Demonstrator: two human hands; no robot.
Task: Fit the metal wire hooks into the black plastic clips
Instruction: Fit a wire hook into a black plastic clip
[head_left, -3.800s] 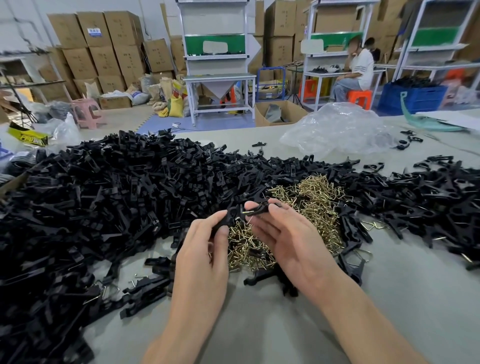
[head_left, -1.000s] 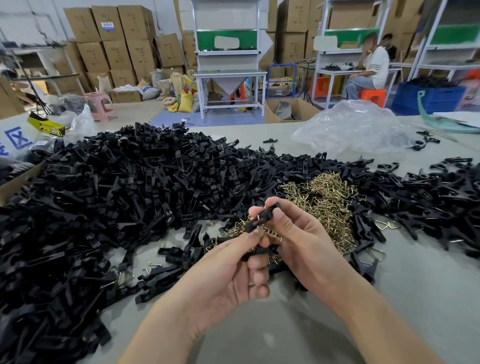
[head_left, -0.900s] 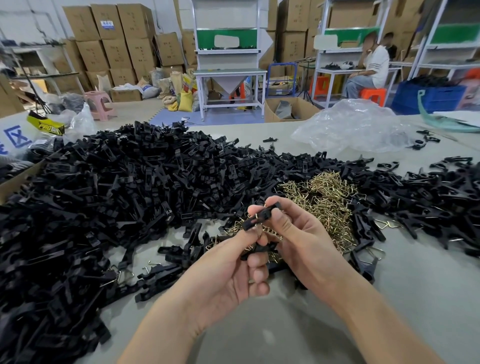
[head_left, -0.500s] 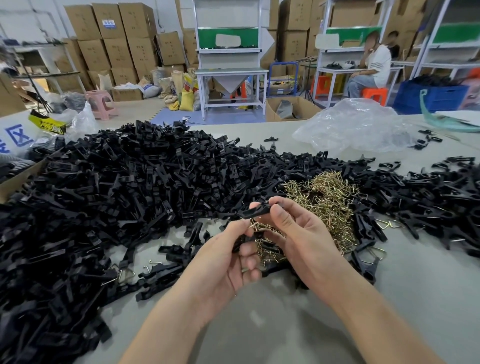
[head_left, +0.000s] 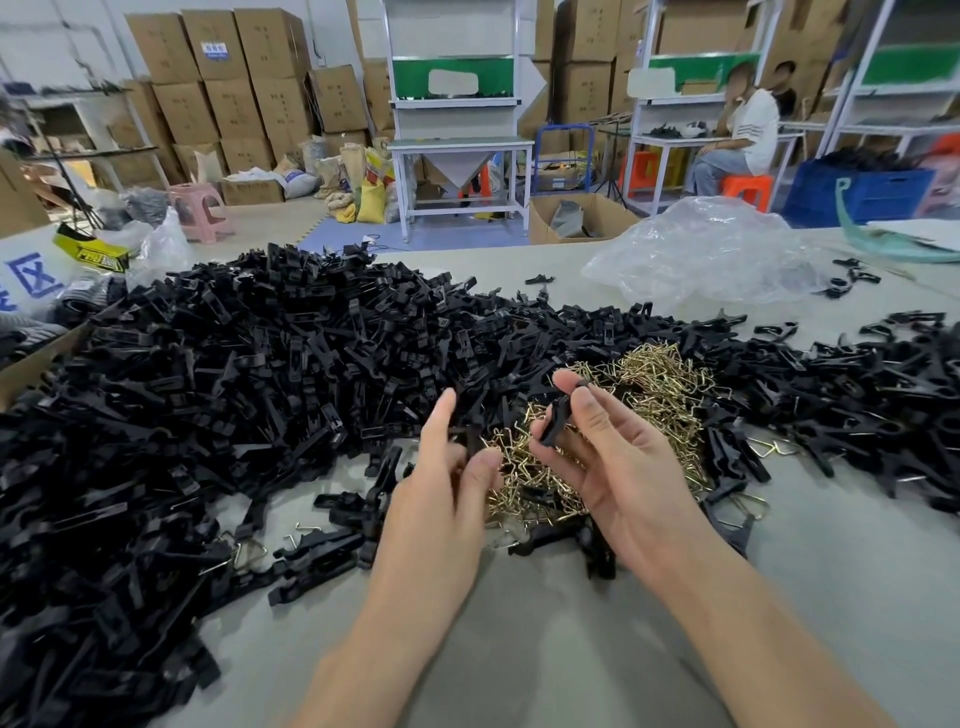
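Head view. Pinches one black plastic clip (head_left: 557, 418) between thumb and fingertips of the right hand (head_left: 613, 467), above the heap of metal wire hooks (head_left: 654, 384) mid-tabletop (head_left: 545, 649). Hovers the left hand (head_left: 439, 491) just beside it, fingers loosely spread; cannot tell whether holding a hook. Best to lift a single hook clear of the tangle, keep the clip steady, line the wire ends up with its slots, then press until seated.
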